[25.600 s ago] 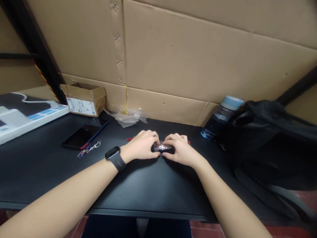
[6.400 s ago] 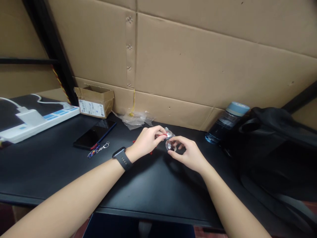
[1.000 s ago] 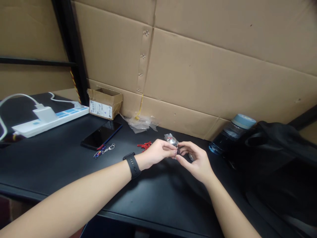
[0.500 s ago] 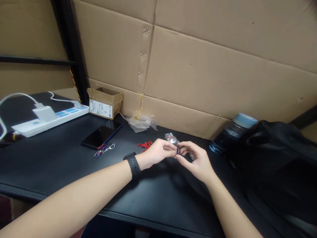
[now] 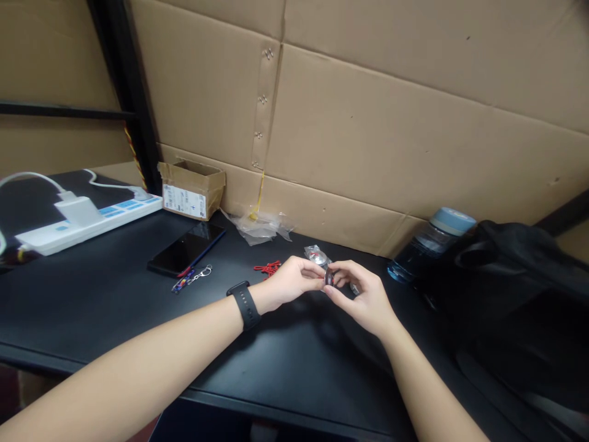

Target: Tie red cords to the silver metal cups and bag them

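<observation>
A small dark round disc with a shiny rim (image 5: 328, 277) is pinched between my two hands above the black table. My left hand (image 5: 294, 282), with a black watch on its wrist, grips the disc's left side with thumb and fingers closed. On its other side my right hand (image 5: 361, 294) holds it between thumb and curled fingers. A bit of red shows by the fingertips, too small to name. Just behind the hands lies a shiny round piece in clear wrap (image 5: 317, 255). Left of my left hand rests a bundle of red cord (image 5: 267, 268).
On the left are a white power strip (image 5: 92, 224), a phone (image 5: 186, 248) and a keychain (image 5: 191, 279). An opened cardboard box (image 5: 191, 190) and a clear plastic bag (image 5: 260, 227) stand by the cardboard wall. A water bottle (image 5: 427, 245) leans beside a black backpack (image 5: 519, 307) at right.
The disc has turned slightly, so more of its dark face shows. Both hands keep their hold; the whole view has shifted a little.
</observation>
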{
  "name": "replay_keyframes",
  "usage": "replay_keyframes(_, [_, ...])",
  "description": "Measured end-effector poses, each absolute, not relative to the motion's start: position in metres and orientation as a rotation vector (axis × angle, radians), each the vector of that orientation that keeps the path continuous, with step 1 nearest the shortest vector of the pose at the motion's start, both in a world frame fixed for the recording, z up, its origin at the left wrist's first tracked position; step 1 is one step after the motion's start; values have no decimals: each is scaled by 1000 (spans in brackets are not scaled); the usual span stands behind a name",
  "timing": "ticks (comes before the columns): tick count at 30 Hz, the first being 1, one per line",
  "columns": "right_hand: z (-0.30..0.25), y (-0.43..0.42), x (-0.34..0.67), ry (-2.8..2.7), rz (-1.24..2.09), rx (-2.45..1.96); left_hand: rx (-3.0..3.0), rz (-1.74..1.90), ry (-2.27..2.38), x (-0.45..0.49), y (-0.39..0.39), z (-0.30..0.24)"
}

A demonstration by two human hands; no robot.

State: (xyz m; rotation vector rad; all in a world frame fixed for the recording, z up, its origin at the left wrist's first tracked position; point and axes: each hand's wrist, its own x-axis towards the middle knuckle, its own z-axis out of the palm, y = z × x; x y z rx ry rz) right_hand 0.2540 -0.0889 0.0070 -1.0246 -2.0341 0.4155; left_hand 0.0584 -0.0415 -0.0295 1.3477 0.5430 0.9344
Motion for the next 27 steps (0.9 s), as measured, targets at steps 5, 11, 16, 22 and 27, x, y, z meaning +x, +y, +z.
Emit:
replay_keyframes(5, [8,-89,254,-2071,413,-1048,1333,914,524,61,-42,-35])
replay_keyframes(11, [13,-93,252,-2086,398,-1047,1360,894,494,60,-42,-35])
replay_keyframes(16, [16,-95,251,-2102,365,-1037,1376,855,465,59,-44,-31])
replay_keyframes(22, [16,-94,250,-2117,336,-1028,1381,802,502,60,-47,-27])
replay_keyframes(27, [18,-94,250,-2084,359,-998,1370,789,459,60,-47,-27])
